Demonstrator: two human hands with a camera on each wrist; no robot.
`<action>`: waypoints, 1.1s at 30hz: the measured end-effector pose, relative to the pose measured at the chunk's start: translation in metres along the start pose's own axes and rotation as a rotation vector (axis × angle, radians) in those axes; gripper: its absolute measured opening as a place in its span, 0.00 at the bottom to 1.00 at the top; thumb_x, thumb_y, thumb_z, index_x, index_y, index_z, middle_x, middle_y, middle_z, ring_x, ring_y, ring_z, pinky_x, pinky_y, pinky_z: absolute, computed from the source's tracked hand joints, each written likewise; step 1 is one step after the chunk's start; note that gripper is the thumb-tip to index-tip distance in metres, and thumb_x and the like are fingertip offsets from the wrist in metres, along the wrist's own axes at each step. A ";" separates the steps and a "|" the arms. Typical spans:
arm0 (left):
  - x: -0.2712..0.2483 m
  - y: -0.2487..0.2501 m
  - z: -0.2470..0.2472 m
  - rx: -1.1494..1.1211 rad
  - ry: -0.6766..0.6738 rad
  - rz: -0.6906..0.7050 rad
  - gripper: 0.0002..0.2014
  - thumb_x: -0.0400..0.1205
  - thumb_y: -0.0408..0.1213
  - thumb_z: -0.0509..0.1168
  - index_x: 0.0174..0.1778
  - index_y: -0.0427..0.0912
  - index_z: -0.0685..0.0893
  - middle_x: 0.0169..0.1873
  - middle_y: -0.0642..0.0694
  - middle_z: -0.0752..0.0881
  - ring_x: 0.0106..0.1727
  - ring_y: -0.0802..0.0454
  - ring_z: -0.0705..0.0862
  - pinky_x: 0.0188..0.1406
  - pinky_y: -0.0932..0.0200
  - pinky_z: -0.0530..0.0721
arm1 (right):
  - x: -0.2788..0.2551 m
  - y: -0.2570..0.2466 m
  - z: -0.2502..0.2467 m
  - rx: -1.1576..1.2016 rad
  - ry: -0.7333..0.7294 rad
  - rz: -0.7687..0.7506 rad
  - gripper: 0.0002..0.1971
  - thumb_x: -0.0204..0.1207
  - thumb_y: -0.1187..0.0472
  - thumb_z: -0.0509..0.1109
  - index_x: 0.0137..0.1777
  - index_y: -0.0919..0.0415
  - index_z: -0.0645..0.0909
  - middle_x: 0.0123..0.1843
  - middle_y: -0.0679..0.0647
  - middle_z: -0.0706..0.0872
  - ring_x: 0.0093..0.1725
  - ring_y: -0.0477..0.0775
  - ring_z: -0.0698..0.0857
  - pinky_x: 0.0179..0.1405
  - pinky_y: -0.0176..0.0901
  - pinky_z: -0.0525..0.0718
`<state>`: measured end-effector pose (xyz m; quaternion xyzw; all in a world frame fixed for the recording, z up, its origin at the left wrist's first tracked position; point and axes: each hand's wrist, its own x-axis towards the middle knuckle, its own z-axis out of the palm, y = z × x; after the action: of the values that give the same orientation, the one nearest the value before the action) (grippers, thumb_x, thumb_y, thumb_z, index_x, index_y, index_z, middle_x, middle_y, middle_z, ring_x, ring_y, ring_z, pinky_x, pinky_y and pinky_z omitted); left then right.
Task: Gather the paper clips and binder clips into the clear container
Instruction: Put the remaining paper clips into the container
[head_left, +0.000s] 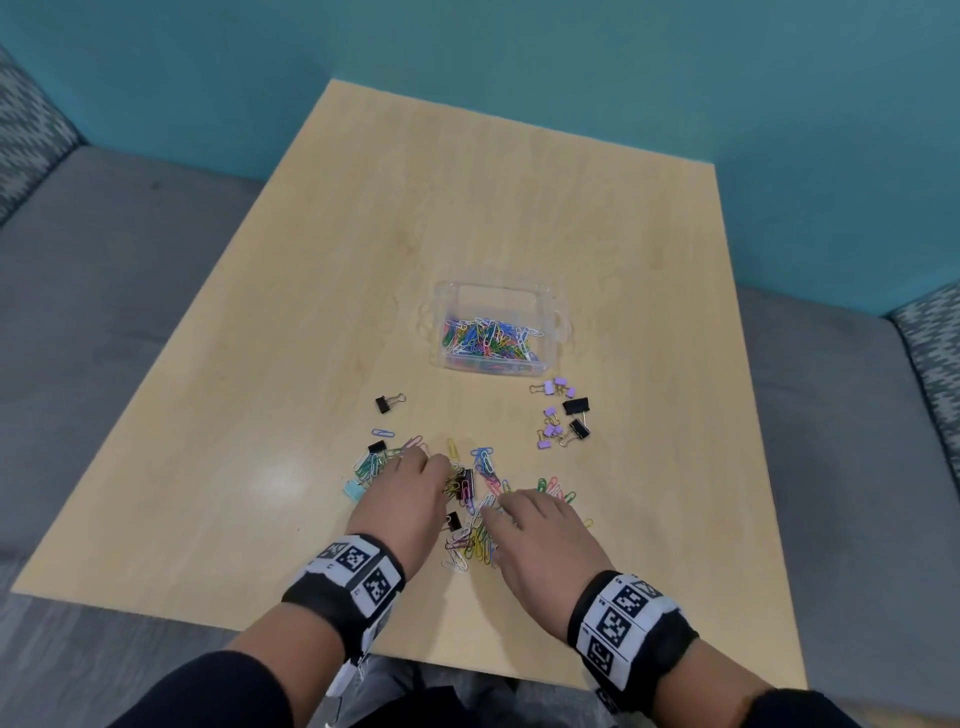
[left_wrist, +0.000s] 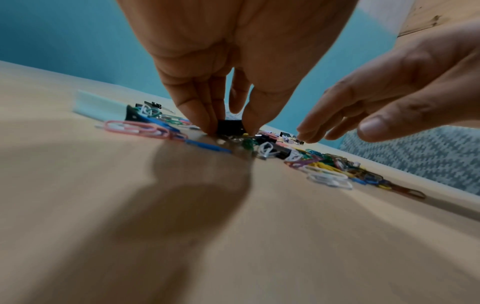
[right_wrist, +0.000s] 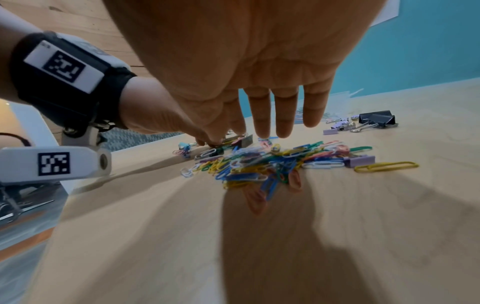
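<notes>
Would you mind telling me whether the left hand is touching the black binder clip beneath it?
Touching. The left wrist view shows the left hand pinching the black binder clip between fingertips and thumb on the table.

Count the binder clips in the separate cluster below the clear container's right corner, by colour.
Black binder clips: 2
Purple binder clips: 7, as far as the head view shows
Total: 9

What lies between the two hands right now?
Head view: loose paper clips and a black binder clip lie between the left hand and right hand.
</notes>
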<state>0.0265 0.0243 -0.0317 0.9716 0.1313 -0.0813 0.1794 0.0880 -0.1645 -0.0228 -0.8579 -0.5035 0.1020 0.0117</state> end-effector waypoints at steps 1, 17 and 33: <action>0.000 -0.001 -0.001 -0.011 -0.004 -0.005 0.12 0.70 0.34 0.72 0.46 0.40 0.77 0.41 0.40 0.80 0.40 0.37 0.80 0.34 0.47 0.82 | 0.004 0.001 -0.002 0.006 0.002 0.013 0.19 0.70 0.54 0.70 0.61 0.55 0.77 0.55 0.53 0.84 0.55 0.61 0.82 0.52 0.55 0.83; -0.006 -0.034 -0.035 -0.972 0.087 -0.523 0.12 0.75 0.22 0.56 0.44 0.43 0.80 0.31 0.38 0.86 0.27 0.47 0.85 0.26 0.56 0.83 | 0.055 0.016 0.005 0.120 -0.098 -0.031 0.32 0.67 0.70 0.62 0.75 0.66 0.67 0.74 0.62 0.73 0.75 0.65 0.70 0.69 0.59 0.75; -0.002 -0.023 -0.065 -0.363 -0.239 -0.254 0.14 0.75 0.28 0.56 0.40 0.47 0.85 0.30 0.51 0.85 0.37 0.49 0.83 0.36 0.58 0.78 | 0.024 0.019 0.002 0.105 -0.218 0.041 0.33 0.76 0.66 0.59 0.82 0.63 0.54 0.85 0.59 0.52 0.84 0.60 0.51 0.79 0.56 0.62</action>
<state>0.0252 0.0683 0.0214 0.8826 0.2428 -0.1925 0.3535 0.1157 -0.1535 -0.0308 -0.8499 -0.4783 0.2209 -0.0002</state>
